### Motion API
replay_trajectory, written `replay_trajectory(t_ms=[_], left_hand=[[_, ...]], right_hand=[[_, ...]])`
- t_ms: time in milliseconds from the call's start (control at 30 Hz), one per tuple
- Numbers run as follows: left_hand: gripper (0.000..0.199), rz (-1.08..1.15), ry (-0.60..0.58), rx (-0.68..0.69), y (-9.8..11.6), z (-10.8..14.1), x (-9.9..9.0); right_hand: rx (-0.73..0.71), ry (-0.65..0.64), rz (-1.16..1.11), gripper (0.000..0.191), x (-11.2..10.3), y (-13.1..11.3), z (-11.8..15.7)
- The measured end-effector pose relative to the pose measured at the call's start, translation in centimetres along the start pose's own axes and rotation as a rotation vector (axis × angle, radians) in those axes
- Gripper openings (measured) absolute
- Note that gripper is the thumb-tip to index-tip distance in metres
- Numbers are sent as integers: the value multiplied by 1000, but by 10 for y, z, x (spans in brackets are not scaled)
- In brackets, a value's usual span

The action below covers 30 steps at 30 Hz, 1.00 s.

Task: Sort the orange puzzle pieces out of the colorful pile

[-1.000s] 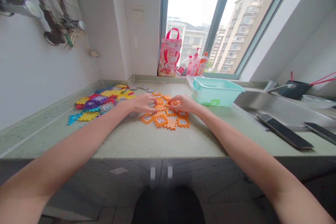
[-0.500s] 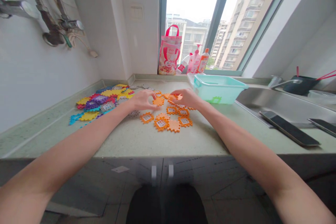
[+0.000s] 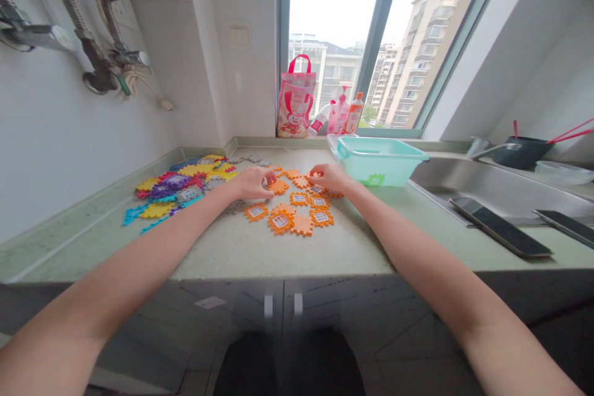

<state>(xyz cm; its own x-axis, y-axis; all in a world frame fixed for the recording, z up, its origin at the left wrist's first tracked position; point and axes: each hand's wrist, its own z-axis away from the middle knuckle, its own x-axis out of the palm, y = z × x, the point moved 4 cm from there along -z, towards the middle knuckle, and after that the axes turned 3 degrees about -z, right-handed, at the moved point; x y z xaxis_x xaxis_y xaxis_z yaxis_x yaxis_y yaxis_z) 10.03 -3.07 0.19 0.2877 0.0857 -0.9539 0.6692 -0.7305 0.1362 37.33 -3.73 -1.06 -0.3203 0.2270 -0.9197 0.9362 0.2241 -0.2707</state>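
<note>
- Where the counter meets the sink, a mint tub stands; a green shape shows at its front wall (inside or on the wall, I cannot tell).
- Beyond the sink, a dark pot has red sticks poking out, beside a clear bowl.
- Orange tiles lie loosely spread mid-counter, left of the tub; a mixed pile of coloured tiles lies farther left.
- Left hand: thumb and fingers slightly parted at an orange tile; whether they pinch it, I cannot tell.
- Right hand: fingers curled down over tiles near the tub; its grip is unclear, and the palm hides some tiles.
- A pink bag and bottles stand by the window.
- One phone overlaps the sink's edge; another is cut off at right.
</note>
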Motion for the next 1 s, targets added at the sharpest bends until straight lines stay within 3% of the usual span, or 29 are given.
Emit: replay_trajectory(t_ms=[167, 400, 567, 667, 833, 1000], left_hand=[[60, -29, -28, -35, 7, 1, 0], [53, -9, -10, -139, 8, -7, 6], [54, -74, -25, -37, 10, 0, -3], [50, -115, 33, 1, 8, 4, -9], [54, -69, 172, -146, 3, 3, -11], [60, -112, 85, -205, 11, -1, 1]], right_hand=[[9, 2, -37, 23, -2, 3, -1], [51, 25, -62, 37, -1, 9, -2], [49, 27, -73, 32, 1, 8, -3], [62, 31, -81, 31, 2, 8, -4], [81, 54, -93, 33, 4, 12, -6], [78, 55, -64, 30, 6, 8, -8]])
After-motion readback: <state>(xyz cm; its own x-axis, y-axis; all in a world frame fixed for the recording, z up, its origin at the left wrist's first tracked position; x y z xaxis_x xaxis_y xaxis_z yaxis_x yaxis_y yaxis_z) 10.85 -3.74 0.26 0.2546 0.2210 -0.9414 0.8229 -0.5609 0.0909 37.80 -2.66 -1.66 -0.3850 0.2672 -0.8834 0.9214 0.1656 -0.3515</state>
